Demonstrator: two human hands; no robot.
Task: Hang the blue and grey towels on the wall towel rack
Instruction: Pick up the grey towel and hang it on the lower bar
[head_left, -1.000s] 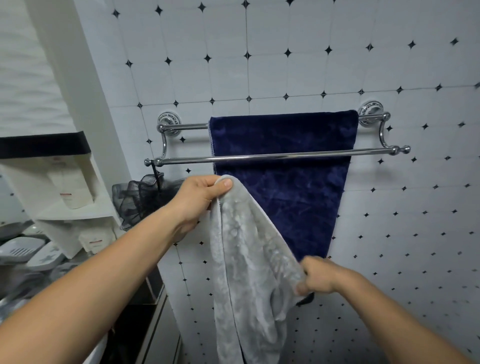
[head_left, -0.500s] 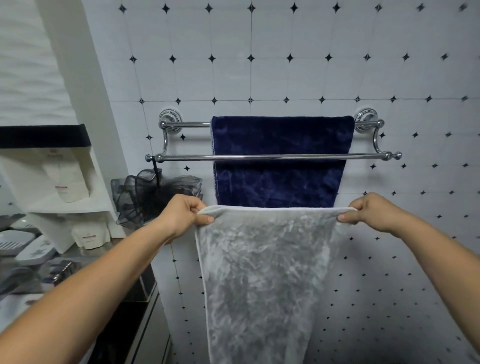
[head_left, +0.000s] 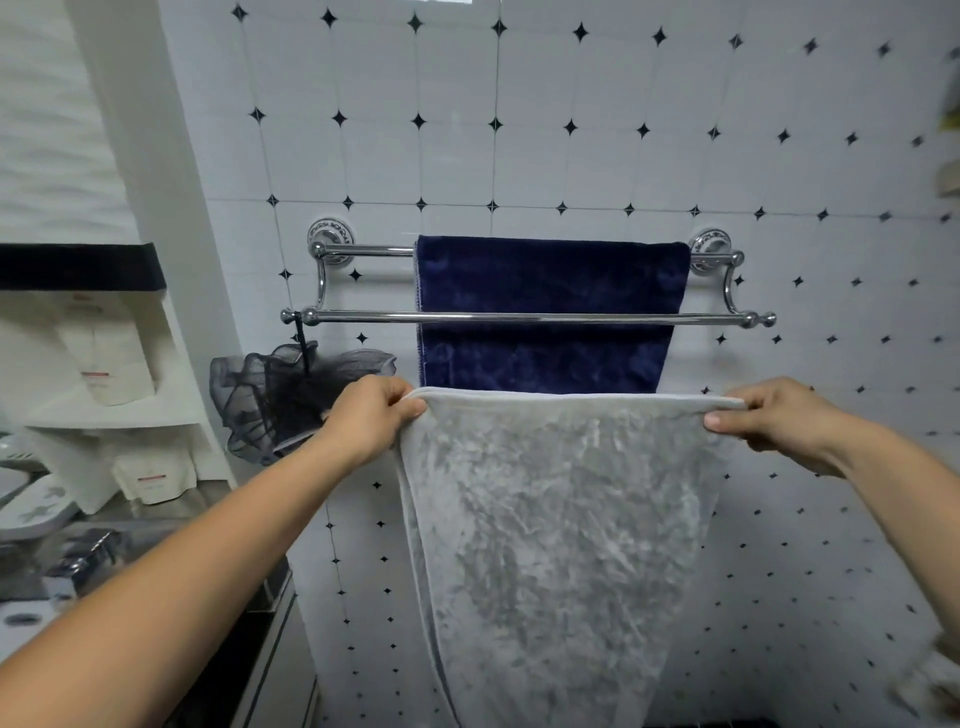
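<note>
I hold the grey towel (head_left: 561, 519) by its two top corners. My left hand (head_left: 371, 415) pinches one corner and my right hand (head_left: 769, 418) pinches the other. My hands are well apart, so the top edge is pulled straight and flat. I think that will help it go over a bar without bunching up. The rest of the towel hangs down between my arms. It is below the rack (head_left: 732, 291) and does not touch it.

The blue towel (head_left: 545, 280) is already over the back bar (head_left: 363, 251), close to the wall (head_left: 519, 130). It fills that bar from near the middle to the right end. The front bar (head_left: 363, 317) crosses in front of it and has no towel on it, so I think the grey towel should go there.

A dark puff (head_left: 270, 395) hangs by a string from the left end of the front bar. I should keep the grey towel to the right of it.

I count two towels, one blue and one grey. There is one rack with two bars, and one puff. I have two hands, and both are holding the grey towel.
</note>
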